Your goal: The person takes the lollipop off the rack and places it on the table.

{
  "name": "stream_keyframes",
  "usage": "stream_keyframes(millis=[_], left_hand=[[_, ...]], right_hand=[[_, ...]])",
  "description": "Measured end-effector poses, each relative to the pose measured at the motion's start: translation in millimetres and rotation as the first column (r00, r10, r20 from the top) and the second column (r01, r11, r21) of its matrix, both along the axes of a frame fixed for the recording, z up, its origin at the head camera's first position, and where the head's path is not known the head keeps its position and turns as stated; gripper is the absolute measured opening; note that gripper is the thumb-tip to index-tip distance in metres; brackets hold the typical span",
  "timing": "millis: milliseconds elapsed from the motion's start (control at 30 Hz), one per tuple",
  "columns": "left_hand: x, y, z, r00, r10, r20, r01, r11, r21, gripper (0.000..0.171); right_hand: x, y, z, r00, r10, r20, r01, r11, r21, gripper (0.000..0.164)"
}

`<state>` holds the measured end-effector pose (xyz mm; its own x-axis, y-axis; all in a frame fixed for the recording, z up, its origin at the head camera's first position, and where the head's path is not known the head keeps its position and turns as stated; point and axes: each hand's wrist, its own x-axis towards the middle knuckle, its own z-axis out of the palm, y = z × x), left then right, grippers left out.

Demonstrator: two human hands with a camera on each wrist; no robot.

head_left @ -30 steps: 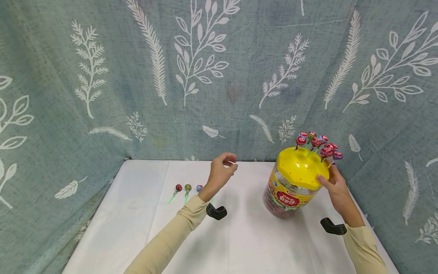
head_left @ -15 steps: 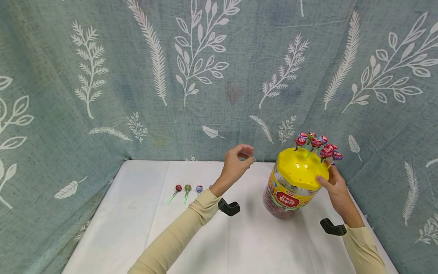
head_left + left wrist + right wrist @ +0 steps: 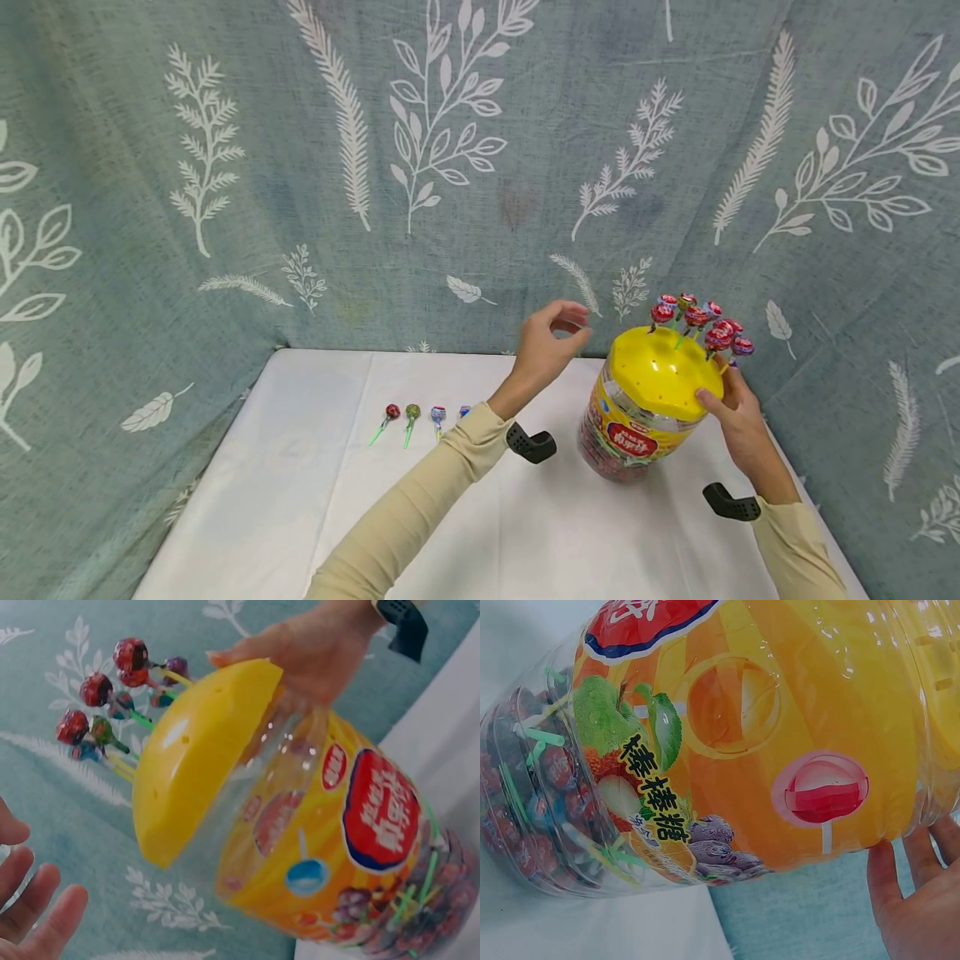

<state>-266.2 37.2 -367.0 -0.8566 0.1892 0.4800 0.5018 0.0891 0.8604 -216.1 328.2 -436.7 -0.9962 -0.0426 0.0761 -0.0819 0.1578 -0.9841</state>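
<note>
A large clear candy jar [image 3: 630,437] with a yellow label stands at the right of the white table. Several wrapped lollipops [image 3: 697,316] are stuck by their sticks into its yellow lid [image 3: 660,375], which has small holes. My right hand [image 3: 738,417] grips the jar at its lid end from the right, thumb on the lid's edge. In the right wrist view its fingers [image 3: 885,877] press against the jar's upper side. Left of the lid, my left hand [image 3: 551,346] hovers with bent fingers and a gap between thumb and fingertips. Nothing shows in it.
On the table [image 3: 247,500] left of the jar lie several lollipops in a row, among them a red one [image 3: 392,412], a green one [image 3: 412,411] and a blue one [image 3: 438,413]. The left sleeve [image 3: 420,508] partly covers the row. A patterned cloth [image 3: 465,250] hangs behind.
My left hand has moved right and slightly up, from over the loose lollipops toward the jar's lid. The right hand and the jar stay in place.
</note>
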Motion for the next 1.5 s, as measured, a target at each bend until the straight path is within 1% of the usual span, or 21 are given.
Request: stream_keyframes(millis=[100, 167, 233, 433, 500, 633, 800, 1000, 1100, 1167, 1333, 1500], left_hand=[[-9.9, 10, -8.1, 1.000, -0.009, -0.006, 0.009, 1.000, 0.012, 0.024], [-12.2, 16, -8.6, 1.000, -0.014, -0.009, 0.014, 1.000, 0.008, 0.024], [-13.3, 22, -8.1, 1.000, -0.022, -0.010, 0.022, 1.000, 0.004, 0.024], [-13.3, 40, -4.2, 0.999, -0.051, 0.014, 0.051, 0.999, -0.002, 0.025], [-13.9, 46, -4.9, 0.998, -0.064, 0.014, 0.064, 0.998, 0.006, 0.025], [-14.7, 60, -8.0, 0.998, -0.070, 0.003, 0.070, 0.997, 0.016, 0.025], [-13.9, 73, -9.0, 0.997, -0.082, 0.000, 0.081, 0.996, 0.048, 0.026], [-14.0, 81, -7.1, 0.998, -0.060, -0.011, 0.061, 0.996, 0.068, 0.032], [-14.7, 83, -6.1, 0.999, -0.046, -0.024, 0.047, 0.997, 0.067, 0.031], [-15.5, 84, -5.4, 0.999, -0.035, -0.037, 0.037, 0.998, 0.059, 0.030], [-17.0, 87, -3.5, 0.998, -0.031, -0.063, 0.033, 0.999, 0.031, 0.029], [-17.7, 87, -0.1, 0.991, -0.030, -0.128, 0.030, 1.000, -0.008, 0.029]], right_hand=[[0.4, 0, -0.1, 1.000, -0.002, -0.002, 0.002, 1.000, -0.007, 0.073], [0.6, 0, 0.1, 1.000, -0.003, 0.001, 0.003, 1.000, -0.008, 0.073], [0.7, 0, 0.2, 1.000, -0.004, 0.001, 0.004, 1.000, -0.012, 0.073], [0.4, 0, -0.1, 1.000, 0.000, -0.003, 0.000, 1.000, -0.020, 0.073], [0.4, 0, 0.0, 1.000, 0.000, 0.000, 0.000, 1.000, -0.019, 0.073], [1.1, 1, 0.6, 1.000, -0.006, 0.009, 0.006, 1.000, -0.008, 0.073], [1.1, 1, 0.8, 1.000, -0.015, 0.019, 0.015, 1.000, 0.011, 0.073], [-0.3, -2, 1.5, 0.999, -0.029, 0.035, 0.028, 0.999, 0.019, 0.075], [-0.1, -3, 2.1, 0.999, -0.030, 0.034, 0.030, 0.999, 0.026, 0.075], [-0.2, -3, 2.3, 0.999, -0.027, 0.038, 0.026, 0.999, 0.028, 0.075], [-0.9, -2, 2.4, 0.999, -0.025, 0.035, 0.024, 0.999, 0.033, 0.075], [-0.8, 0, 1.8, 0.999, -0.024, 0.022, 0.023, 0.999, 0.044, 0.073]])
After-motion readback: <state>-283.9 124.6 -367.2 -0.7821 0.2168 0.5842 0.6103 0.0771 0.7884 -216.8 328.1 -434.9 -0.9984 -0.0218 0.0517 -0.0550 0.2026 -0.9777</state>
